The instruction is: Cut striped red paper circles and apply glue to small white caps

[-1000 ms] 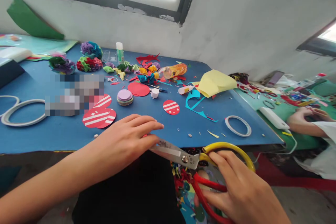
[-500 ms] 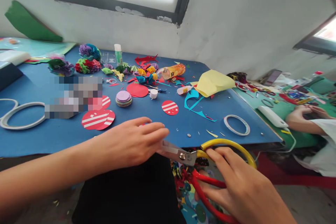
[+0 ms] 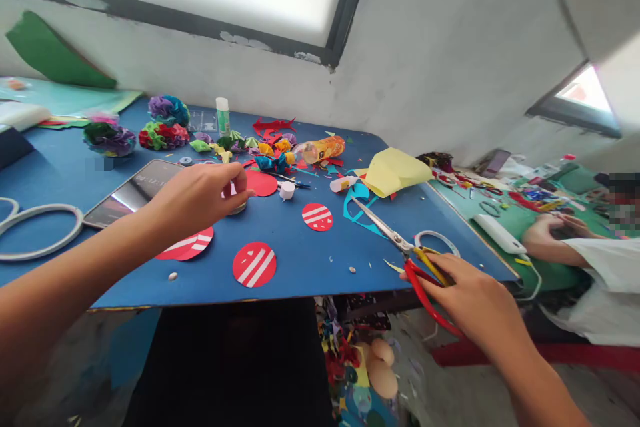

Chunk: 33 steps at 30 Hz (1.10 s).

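Fingers of left hand (image 3: 200, 197) pinched on the stack of paper discs (image 3: 235, 203); right hand (image 3: 475, 300) closed round the scissors (image 3: 400, 243).

Since a second ago I have moved both hands off the table edge: scissors swung out right, blades shut, tips toward the yellow paper (image 3: 395, 170). A striped red disc (image 3: 255, 264) now lies free, below and right of my left fingertips. Cutting looks finished.

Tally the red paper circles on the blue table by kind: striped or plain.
Striped red circles: 3, one near the table edge, one in the middle, one under the left hand.
Plain red circles: 1.
Total: 4.
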Tool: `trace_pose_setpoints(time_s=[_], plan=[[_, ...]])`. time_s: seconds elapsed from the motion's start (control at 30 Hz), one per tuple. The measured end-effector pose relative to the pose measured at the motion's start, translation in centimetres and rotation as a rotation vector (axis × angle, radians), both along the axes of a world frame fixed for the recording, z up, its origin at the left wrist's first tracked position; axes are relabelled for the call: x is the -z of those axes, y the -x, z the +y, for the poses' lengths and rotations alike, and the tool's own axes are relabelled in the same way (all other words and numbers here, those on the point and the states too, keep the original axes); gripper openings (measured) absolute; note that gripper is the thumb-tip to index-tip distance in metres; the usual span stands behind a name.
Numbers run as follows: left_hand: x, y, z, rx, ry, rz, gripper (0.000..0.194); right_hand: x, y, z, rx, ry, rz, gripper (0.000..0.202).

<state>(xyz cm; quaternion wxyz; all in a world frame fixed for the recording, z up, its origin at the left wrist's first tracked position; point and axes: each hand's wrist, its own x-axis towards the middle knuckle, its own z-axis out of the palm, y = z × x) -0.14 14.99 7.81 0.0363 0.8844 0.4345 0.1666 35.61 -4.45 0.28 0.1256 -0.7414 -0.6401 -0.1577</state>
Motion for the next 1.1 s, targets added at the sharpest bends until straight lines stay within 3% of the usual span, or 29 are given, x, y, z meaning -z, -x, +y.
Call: trace_pose_setpoints(time_s=[0.13, 0.37, 0.63, 0.83, 1.1], plan=[[-0.2, -1.4, 1.7, 0.017, -0.058, 0.017, 0.020, -0.2, -0.5, 3.2, 0.225, 0.138, 0.123, 0.043], [0.9, -2.3, 2.5, 0.069, -0.044, 0.043, 0.024, 0.5, -0.5, 7.0, 0.278, 0.158, 0.210, 0.047], [2.1, -1.6, 2.4, 0.091, 0.010, 0.002, 0.024, 1.5, 0.1, 7.4, 0.273, 0.172, 0.253, 0.051], [3.6, -1.1, 2.6, 0.079, 0.066, -0.076, 0.021, 2.4, -0.2, 7.1, 0.353, 0.127, 0.237, 0.051], [4.5, -1.2, 2.2, 0.081, 0.166, -0.178, 0.023, 2.0, 0.2, 6.9, 0.387, 0.203, 0.152, 0.050]])
